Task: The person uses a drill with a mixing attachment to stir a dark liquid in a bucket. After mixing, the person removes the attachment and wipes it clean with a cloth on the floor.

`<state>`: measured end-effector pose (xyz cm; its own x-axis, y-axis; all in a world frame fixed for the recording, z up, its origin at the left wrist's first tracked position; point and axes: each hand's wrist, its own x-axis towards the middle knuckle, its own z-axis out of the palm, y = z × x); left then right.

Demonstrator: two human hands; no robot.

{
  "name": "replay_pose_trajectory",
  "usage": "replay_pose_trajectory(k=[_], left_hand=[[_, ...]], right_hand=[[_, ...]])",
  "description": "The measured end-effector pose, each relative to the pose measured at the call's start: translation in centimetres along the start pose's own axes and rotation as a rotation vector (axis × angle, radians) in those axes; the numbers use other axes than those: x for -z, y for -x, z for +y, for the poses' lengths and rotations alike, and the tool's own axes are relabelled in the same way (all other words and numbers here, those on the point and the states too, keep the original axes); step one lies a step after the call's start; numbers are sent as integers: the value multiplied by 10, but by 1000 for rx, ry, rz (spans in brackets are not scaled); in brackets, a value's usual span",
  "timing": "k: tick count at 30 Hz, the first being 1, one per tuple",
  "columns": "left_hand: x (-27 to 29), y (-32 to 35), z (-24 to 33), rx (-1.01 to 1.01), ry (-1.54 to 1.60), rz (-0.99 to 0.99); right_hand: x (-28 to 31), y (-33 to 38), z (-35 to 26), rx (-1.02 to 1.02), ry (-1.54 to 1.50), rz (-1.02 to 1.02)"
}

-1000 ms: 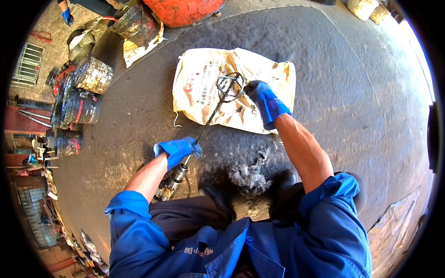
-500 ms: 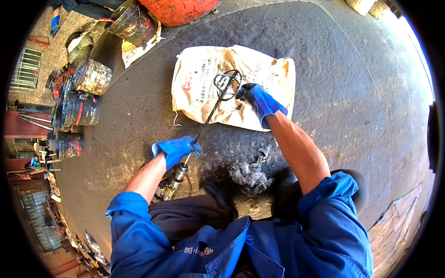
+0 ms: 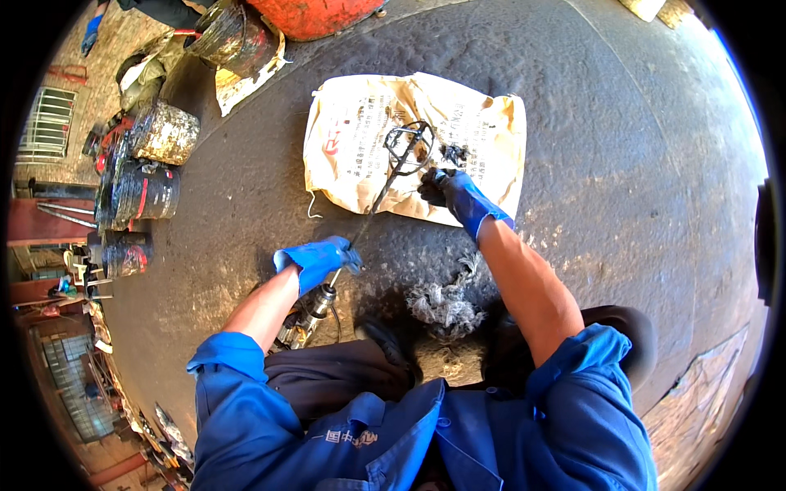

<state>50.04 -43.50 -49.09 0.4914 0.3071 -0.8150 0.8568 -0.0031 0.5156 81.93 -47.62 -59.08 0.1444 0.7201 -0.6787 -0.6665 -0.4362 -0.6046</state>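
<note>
Mixer paddle (image 3: pixel 407 147) on tan sack (image 3: pixel 352 139), shaft in closed left hand (image 3: pixel 319 260), right hand (image 3: pixel 446 190) curled beside its cage.

Inventory: one mixing paddle (image 3: pixel 385 184) on one drill (image 3: pixel 307 319); one paper sack (image 3: pixel 352 139); two blue-gloved hands, left hand (image 3: pixel 318 260) and right hand (image 3: pixel 452 190); four dirty buckets (image 3: pixel 164 132); one orange drum (image 3: pixel 315 12); one rag heap (image 3: pixel 446 307).

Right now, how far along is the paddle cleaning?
Done: a heap of fibrous scraps lies on the floor. In hand: left hand grips the mixer shaft, right hand picks at the paddle head over the paper sack. Left: dark clumps beside the head.
</note>
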Motion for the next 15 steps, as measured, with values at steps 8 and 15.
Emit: replay_pose_trajectory(k=[8, 15], left_hand=[[7, -15, -58, -2, 206, 28], [3, -14, -49, 20, 198, 17]], right_hand=[[-52, 27, 12, 13, -50, -186], [-64, 12, 26, 24, -289, -317]])
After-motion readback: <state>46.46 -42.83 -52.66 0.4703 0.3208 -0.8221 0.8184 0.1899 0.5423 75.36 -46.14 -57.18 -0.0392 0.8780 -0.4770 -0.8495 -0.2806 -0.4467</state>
